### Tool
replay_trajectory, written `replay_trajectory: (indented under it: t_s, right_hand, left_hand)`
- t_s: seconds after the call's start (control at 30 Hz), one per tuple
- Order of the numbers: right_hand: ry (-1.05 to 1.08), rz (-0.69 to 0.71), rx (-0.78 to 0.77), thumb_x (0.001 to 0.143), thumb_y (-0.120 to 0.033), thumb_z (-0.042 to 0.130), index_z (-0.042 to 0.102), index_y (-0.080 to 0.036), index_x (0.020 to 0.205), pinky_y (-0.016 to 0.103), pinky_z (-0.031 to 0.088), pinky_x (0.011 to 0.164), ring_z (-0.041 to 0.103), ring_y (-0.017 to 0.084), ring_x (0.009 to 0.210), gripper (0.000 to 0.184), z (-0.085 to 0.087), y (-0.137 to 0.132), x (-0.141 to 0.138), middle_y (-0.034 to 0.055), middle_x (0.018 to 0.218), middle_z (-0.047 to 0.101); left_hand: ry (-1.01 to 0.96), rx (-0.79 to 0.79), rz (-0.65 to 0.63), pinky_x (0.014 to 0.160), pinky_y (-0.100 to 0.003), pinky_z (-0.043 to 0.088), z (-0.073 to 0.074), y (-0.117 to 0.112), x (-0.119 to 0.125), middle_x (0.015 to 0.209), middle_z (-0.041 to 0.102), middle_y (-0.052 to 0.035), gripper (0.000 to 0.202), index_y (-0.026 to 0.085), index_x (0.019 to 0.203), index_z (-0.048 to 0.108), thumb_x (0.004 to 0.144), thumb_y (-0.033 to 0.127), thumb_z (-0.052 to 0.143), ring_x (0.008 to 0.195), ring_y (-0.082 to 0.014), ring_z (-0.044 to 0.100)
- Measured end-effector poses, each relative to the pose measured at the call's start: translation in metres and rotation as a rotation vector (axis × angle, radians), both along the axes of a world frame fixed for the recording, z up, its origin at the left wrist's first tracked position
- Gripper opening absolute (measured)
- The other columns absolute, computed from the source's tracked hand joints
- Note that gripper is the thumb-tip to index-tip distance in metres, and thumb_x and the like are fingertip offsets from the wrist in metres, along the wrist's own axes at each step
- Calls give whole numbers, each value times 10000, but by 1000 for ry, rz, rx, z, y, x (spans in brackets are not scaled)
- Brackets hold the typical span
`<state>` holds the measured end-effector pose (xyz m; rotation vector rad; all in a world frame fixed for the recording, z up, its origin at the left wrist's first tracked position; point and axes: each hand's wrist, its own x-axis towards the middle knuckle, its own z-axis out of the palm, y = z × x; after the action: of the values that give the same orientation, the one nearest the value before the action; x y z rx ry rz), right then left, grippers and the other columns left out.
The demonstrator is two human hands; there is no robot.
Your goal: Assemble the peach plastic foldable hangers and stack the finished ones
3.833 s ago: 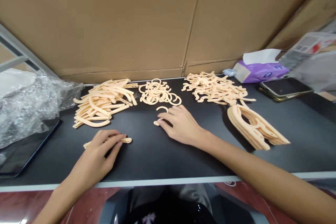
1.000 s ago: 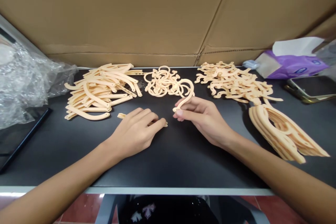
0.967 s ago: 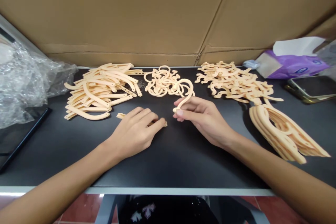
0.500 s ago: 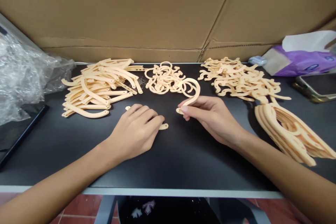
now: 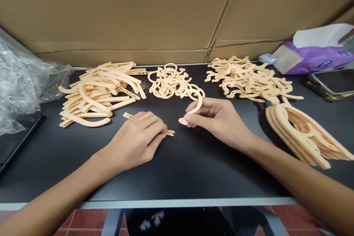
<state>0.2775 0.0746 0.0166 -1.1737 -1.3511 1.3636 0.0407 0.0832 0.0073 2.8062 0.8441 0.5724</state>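
Note:
My left hand (image 5: 139,136) is closed around a beige plastic hanger arm (image 5: 170,132) just above the black table; its two ends stick out on either side, and the hand hides the middle. Between thumb and fingers, my right hand (image 5: 221,122) pinches a beige plastic hanger hook (image 5: 198,103). The hook's curve points up and away, and its flat foot sits by my thumb, a short gap right of the arm's end. Behind the hands lies a pile of similar hooks (image 5: 168,81).
A heap of curved hanger arms (image 5: 94,99) lies at left, with S-shaped beige pieces (image 5: 249,77) at back right. Stacked hangers (image 5: 304,132) lie near my right forearm. Bubble wrap (image 5: 24,84), a purple tissue pack (image 5: 318,57) and a phone (image 5: 332,83) flank them. Cardboard (image 5: 124,14) stands behind.
The hanger arm has been turned in my left hand, so its channelled side now shows at the ends. My right hand still pinches the hook, slightly more to the left in view.

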Motion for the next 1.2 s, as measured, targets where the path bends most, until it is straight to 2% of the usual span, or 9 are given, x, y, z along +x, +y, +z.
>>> replay_trajectory:
  t_s: [0.17,0.5,0.67,0.83,1.2]
  right_hand:
    - [-50,107,-36,720,-235,801,685,-163,785,252,538,725,682,137,732,151,1,-2,-1,7,757,722]
    - [-155,229,-64,794,-279,733,676,-176,832,266,494,703,624,135,731,124,-1,-2,0,3,777,673]
    - [-182,255,-70,819,-283,722,661,-183,837,257,486,708,607,127,737,119,2,-4,1,-7,781,658]
    - [-223,257,-42,823,-278,719,644,-196,819,262,488,704,617,135,731,111,3,-5,-1,-11,770,662]
    - [-265,269,-23,825,-266,699,647,-204,801,283,491,709,623,155,747,84,0,-4,-3,-3,795,670]
  left_hand:
    - [-26,36,-2,745,-340,457,-4,-3,3,909,692,-58,94,150,946,631,972,156,541,830,-188,600]
    - [2,216,28,727,-353,463,-5,-13,10,849,698,-62,118,139,903,673,926,103,564,779,-202,615]
    - [-3,247,32,715,-358,468,-6,-15,12,844,701,-60,116,129,877,678,908,83,576,772,-207,617]
    - [-8,257,34,705,-364,466,-6,-15,13,837,708,-63,133,128,873,684,938,131,568,770,-210,621]
    - [-33,330,-7,673,-369,454,-9,-13,13,833,728,-72,148,113,847,681,909,58,559,763,-210,639]
